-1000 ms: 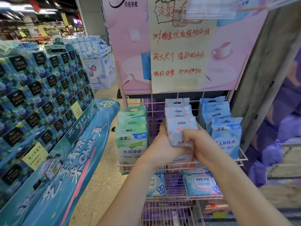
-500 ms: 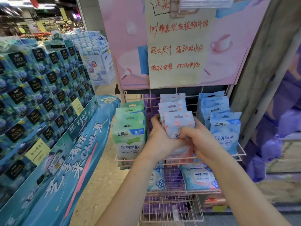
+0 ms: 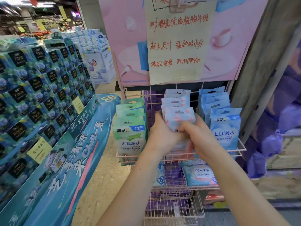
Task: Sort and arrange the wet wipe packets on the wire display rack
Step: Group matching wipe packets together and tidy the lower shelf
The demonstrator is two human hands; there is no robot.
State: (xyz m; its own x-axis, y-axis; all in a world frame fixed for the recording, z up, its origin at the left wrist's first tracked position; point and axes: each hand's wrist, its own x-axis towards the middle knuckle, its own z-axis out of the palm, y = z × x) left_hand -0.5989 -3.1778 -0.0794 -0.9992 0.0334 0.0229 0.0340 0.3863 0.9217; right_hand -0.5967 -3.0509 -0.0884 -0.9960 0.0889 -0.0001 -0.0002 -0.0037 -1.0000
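A pink wire rack [image 3: 241, 148] carries three rows of wet wipe packets on its top shelf. Green packets [image 3: 130, 136] stand at the left, blue packets [image 3: 225, 128] at the right. In the middle row, both hands clasp the front pink-and-white packets [image 3: 179, 117]. My left hand [image 3: 162, 132] grips their left side, and my right hand [image 3: 197, 137] wraps over their lower front. The bottom part of the held packets is hidden behind my fingers.
A lower shelf holds a pale "999" wipe pack [image 3: 200, 175] and a small blue pack [image 3: 160, 178]. A pink poster with a handwritten sign [image 3: 177, 41] rises above. Stacked blue tissue boxes [image 3: 37, 88] fill the left; a grey pillar [image 3: 267, 53] stands to the right.
Both hands stay clasped on the middle pink packets, pressing them slightly back and down into the row. The view has tilted a little lower.
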